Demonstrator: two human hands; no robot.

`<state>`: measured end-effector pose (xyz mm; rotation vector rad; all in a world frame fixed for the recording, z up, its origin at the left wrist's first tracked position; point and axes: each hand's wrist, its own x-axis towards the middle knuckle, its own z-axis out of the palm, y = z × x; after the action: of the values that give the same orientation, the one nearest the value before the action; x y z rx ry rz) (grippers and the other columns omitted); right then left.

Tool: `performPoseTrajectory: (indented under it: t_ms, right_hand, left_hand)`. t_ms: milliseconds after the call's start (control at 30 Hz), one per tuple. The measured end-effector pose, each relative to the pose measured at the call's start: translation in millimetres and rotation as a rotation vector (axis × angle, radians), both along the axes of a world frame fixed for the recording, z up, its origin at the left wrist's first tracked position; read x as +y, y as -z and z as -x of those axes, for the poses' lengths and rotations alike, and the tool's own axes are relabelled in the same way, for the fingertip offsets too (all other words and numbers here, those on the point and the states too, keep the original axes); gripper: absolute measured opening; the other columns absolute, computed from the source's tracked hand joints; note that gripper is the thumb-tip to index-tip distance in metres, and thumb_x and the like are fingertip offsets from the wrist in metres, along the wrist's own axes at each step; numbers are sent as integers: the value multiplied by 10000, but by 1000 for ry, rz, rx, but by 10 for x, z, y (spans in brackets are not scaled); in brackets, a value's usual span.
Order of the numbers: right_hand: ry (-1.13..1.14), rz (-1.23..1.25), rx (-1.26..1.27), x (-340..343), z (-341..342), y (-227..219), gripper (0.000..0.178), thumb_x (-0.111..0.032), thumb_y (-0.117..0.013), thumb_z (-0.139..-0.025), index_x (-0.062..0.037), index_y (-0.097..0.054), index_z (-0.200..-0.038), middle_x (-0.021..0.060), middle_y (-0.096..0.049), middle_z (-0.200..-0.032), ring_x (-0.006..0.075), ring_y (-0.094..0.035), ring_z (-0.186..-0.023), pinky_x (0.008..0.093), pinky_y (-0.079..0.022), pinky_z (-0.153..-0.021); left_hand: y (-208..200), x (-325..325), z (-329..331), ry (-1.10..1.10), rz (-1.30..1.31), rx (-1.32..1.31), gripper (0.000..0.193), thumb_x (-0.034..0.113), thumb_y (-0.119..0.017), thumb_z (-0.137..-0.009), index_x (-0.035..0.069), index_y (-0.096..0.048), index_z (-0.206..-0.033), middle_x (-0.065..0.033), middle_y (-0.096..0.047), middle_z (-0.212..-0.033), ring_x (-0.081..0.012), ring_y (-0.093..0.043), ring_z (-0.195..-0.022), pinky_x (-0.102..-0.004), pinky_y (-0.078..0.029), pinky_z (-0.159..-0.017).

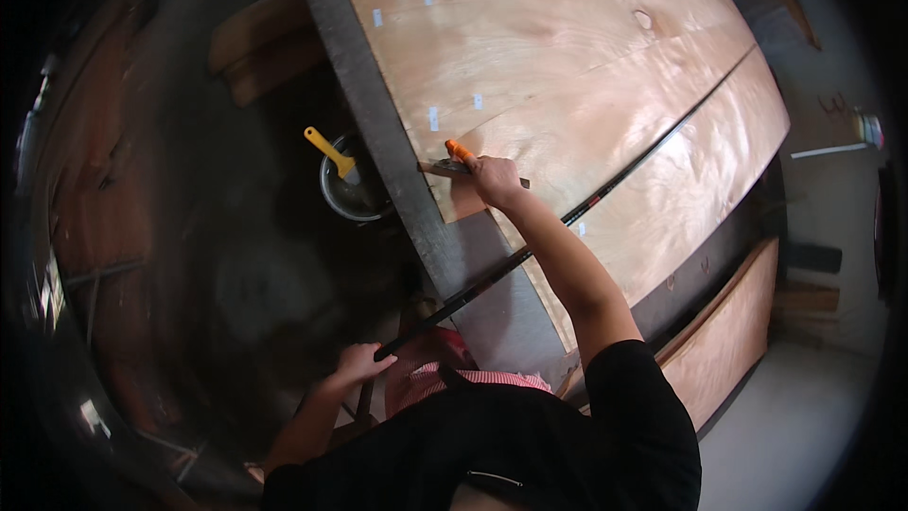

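My left hand (pixel 359 361) is closed around the near end of a long thin black pole (pixel 482 281). The pole runs slantwise across the plywood sheet (pixel 567 66) to its far right edge, passing under my right forearm. Near the sheet's left edge, my right hand (pixel 497 180) grips an orange-handled tool (pixel 459 151) with a dark, flat, narrow part that sticks out on both sides of the fingers. Its exact kind is hard to make out. Just below the tool lies a reddish-brown patch (pixel 463 201) at the sheet's edge.
Left of the stack, a yellow-handled brush or scraper (pixel 328 151) rests in a round bucket (pixel 326 191). A grey board (pixel 369 95) borders the plywood, which carries several small pale stickers. Curved wooden panels lean at the lower right (pixel 724 341). Brown boards (pixel 265 43) lie upper left.
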<state>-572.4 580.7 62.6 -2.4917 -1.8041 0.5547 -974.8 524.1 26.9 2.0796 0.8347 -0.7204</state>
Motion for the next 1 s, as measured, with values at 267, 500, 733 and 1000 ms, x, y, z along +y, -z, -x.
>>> performPoseTrajectory:
  t_ms: [267, 500, 733, 1000]
  right_hand:
    - [472, -521, 487, -1518, -236, -402, 182, -149, -506, -811, -70, -570, -961, 116, -614, -865, 262, -588, -790, 319, -459, -714]
    - [1299, -809, 618, -3946, -31, -205, 195, -24, -470, -761, -34, -606, -900, -23, -537, -635, 50, -441, -517, 194, -344, -474]
    - [1570, -858, 728, -5280, 512, 503, 213, -37, -477, -732, -40, -616, -893, -48, -495, -624, 38, -393, -514, 204, -309, -459]
    - [1436, -728, 827, -5329, 960, 562, 189, -54, -531, -772, -38, -602, -947, -27, -560, -757, 63, -469, -670, 205, -381, -606]
  left_hand:
    - [-106, -137, -541, 128, 37, -163, 330, 393, -545, -745, 113, -615, -904, -140, -610, -714, -323, -589, -709, -424, -460, -639]
    - [414, -895, -1272, -288, 698, -359, 282, 296, -568, -775, 36, -553, -882, -177, -592, -687, -309, -596, -703, -390, -460, -603]
    - [494, -1580, -1735, -199, 193, -475, 400, 402, -545, -791, 8, -534, -860, -127, -583, -609, -217, -592, -557, -342, -456, -536]
    - [184, -1789, -1823, -322, 160, -419, 334, 365, -544, -804, 33, -510, -784, -41, -476, -516, -153, -493, -415, -288, -411, -368]
